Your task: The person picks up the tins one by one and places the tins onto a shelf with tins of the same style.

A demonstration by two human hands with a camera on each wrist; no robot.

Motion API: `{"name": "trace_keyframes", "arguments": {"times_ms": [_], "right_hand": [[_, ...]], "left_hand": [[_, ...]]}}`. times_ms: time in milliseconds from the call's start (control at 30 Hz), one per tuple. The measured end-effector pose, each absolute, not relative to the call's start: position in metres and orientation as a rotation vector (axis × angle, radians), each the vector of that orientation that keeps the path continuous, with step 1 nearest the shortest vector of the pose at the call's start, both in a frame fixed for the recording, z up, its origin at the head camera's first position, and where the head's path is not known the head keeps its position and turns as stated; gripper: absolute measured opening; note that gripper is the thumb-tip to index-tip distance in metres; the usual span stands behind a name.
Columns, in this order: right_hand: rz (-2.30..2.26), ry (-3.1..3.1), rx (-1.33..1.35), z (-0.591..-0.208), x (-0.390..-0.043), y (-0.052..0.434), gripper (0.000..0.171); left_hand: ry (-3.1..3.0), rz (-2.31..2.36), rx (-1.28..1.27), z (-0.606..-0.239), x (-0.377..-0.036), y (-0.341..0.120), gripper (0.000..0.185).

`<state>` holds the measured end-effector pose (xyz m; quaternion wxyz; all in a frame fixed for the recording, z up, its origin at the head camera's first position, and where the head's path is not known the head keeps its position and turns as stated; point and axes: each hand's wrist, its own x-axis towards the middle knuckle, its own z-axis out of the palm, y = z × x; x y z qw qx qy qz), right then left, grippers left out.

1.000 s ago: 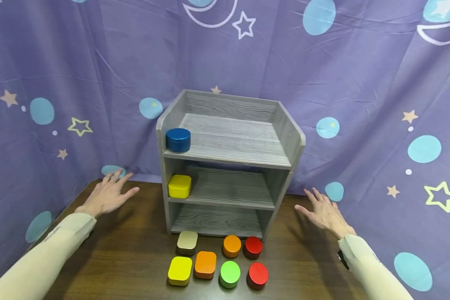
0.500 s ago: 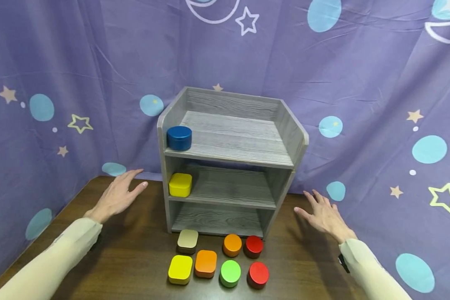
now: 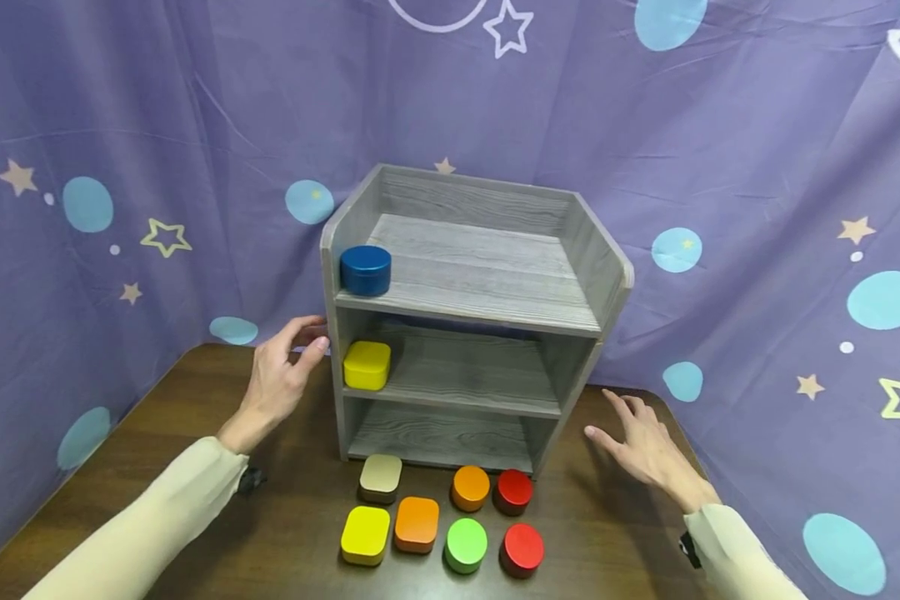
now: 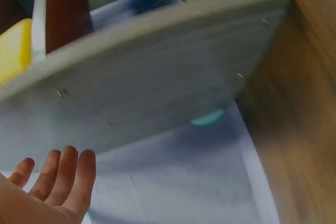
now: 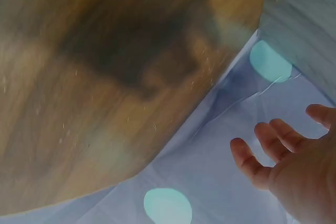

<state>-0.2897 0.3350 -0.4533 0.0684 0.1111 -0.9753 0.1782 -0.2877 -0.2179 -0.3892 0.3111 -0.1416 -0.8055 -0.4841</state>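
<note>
Purple star-and-moon curtain behind, dark wood table (image 3: 195, 492) under everything. Grey wooden 3-tier shelf unit (image 3: 465, 317) stands mid-table; blue round tin (image 3: 365, 269) on top tier at left, yellow square tin (image 3: 367, 365) on mid tier at left, bottom tier bare. In front: eight tins in 2 rows, incl. tan square tin (image 3: 380, 477) & red round tin (image 3: 522, 549).

Left hand (image 3: 281, 379) is at the unit's left side panel, fingers loosely bent, tips at or just short of the wood; can't tell if touching. Holds nothing. Right hand (image 3: 645, 442) hovers w/ fingers spread beside the unit's right side, near but apart, also empty.

Looks like the approach step: both hands closing on the unit's sides. Next move prob. needs right hand to reach its panel, then even pressure from both sides.
</note>
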Motion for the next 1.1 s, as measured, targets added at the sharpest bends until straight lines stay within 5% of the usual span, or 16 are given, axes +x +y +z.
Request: {"name": "trace_keyframes", "arguments": {"times_ms": [1100], "right_hand": [[1.01, -2.658, 0.709, -0.483, -0.214, 0.29, 0.051]], "left_hand": [[-2.001, -1.128, -0.119, -0.364, -0.276, -0.173, 0.027]]}}
